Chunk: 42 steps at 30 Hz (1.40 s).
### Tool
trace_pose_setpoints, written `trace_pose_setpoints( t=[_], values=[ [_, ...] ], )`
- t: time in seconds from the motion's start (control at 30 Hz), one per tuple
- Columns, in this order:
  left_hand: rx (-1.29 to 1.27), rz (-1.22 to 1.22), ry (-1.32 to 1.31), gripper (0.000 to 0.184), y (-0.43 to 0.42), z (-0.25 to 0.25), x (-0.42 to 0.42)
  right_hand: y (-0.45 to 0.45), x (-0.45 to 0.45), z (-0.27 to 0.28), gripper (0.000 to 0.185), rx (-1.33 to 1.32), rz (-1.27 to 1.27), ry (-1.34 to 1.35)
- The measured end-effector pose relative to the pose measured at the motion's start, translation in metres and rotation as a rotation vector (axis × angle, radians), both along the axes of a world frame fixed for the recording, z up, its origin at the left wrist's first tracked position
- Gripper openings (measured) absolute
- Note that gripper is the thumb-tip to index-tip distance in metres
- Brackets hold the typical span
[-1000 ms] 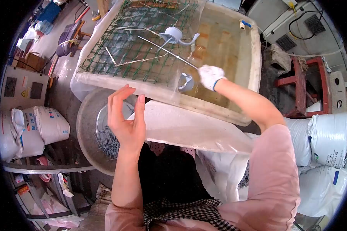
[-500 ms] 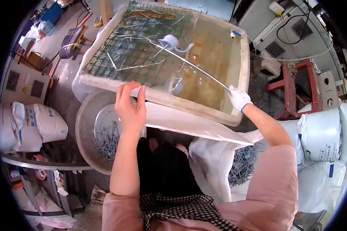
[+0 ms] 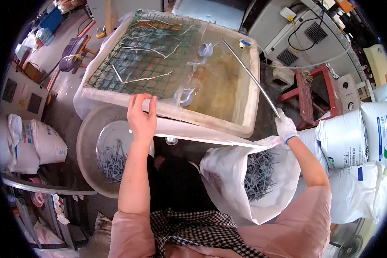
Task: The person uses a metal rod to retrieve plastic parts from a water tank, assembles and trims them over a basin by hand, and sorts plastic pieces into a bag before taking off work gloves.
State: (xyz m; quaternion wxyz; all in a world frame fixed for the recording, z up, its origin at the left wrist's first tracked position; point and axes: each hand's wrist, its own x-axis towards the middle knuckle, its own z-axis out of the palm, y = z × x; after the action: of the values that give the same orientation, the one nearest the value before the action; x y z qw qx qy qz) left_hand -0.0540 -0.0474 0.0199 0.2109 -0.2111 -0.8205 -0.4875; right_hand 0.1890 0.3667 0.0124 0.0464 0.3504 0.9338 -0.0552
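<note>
In a white glove, my right hand [image 3: 286, 125] is closed round the end of a thin metal rod [image 3: 249, 74], which slants up over the right part of a water tub [image 3: 223, 125]. My bare left hand [image 3: 142, 117] is at the tub's front rim beside a white board [image 3: 189, 132], fingers bent, thumb apart, nothing in them. A pale plastic cup-like piece [image 3: 205, 50] floats in the water near the edge of a green wire mesh [image 3: 137, 56]. Nearer the front rim lies a similar pale piece [image 3: 186, 97]. Thin pale strips rest on the mesh.
Below my left arm stands a round basin [image 3: 88, 159] with grey spiky plastic pieces. An open white sack [image 3: 279, 189] at right holds similar pieces. Filled white sacks [image 3: 344, 139], a red stand [image 3: 303, 96] and grey cabinets [image 3: 305, 36] line the right side.
The rod has swung right, away from the mesh and the cup-like piece. That piece now sits off the mesh in the water. My right hand has come down and back; my left stays by the rim.
</note>
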Motion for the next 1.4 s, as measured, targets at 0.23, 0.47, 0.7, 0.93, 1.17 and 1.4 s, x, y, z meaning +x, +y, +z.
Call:
trace_pose_setpoints(
  t=[0.23, 0.47, 0.7, 0.93, 1.17, 1.4],
  values=[
    [-0.024, -0.034, -0.002, 0.012, -0.002, -0.004, -0.001, 0.002, -0.023, 0.037, 0.044, 0.086, 0.078, -0.058],
    [-0.059, -0.017, -0.006, 0.011, -0.002, -0.003, 0.000, 0.003, -0.039, 0.052, 0.049, 0.183, 0.126, -0.117],
    [-0.089, -0.038, -0.045, 0.013, 0.000, -0.004, 0.000, -0.015, -0.052, 0.064, 0.042, 0.251, 0.234, -0.183],
    [-0.120, -0.046, -0.072, 0.013, 0.001, -0.005, 0.001, -0.003, -0.088, 0.048, 0.029, 0.129, 0.389, -0.209],
    [-0.133, -0.046, -0.085, 0.014, 0.000, -0.009, -0.004, 0.015, -0.112, -0.016, 0.036, -0.090, 0.428, -0.169],
    [-0.161, -0.044, -0.126, 0.013, -0.002, -0.005, -0.005, -0.010, -0.139, -0.029, 0.038, -0.207, 0.432, -0.180]
  ],
)
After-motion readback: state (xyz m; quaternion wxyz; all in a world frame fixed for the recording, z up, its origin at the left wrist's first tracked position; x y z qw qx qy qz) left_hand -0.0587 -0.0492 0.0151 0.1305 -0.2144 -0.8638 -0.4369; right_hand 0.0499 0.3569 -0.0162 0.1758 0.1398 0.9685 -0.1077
